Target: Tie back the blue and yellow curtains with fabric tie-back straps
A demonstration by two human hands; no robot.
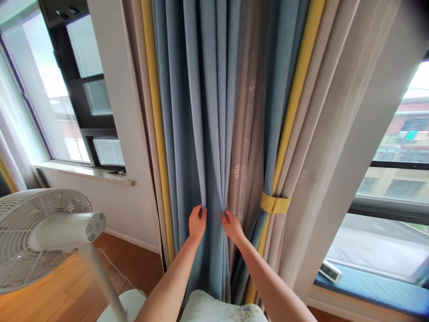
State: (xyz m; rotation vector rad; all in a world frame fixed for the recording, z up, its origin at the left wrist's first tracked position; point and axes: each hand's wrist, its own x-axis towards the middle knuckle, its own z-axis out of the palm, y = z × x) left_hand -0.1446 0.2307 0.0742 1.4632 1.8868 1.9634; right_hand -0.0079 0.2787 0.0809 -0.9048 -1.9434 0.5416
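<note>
Head view: both hands on the blue curtain (182, 134), which hangs centre, full-length, in vertical folds, right in front of the person. Left hand (197, 223) closed, thumb and fingers pinching a fold edge. Right hand (233, 225) also closed, fingertips pinching a bunch of gathered folds. Hands roughly level, near each other but apart, a flat-ish stretch of blue fabric between them. Folds converge toward the right-hand grip from above.

Left side of the same curtain: yellow band (160, 134), then a beige edge (148, 116) next to the wall. Just right of the right hand: sheer curtain (246, 179) with pale embroidered motifs. Beyond that, a second curtain (279, 89), blue/yellow/beige, cinched by a yellow tieback (275, 203).

Far left: white pedestal fan (63, 232), head tilted, round base on the wood floor (72, 290), cord running along the floor behind. Window (89, 49) with a pale sill (83, 173) behind it. Far right: another window (402, 143); white device with a dark display (330, 271) on the blue-covered ledge (372, 290). Pale patterned garment (221, 308) at bottom centre, between the forearms.
</note>
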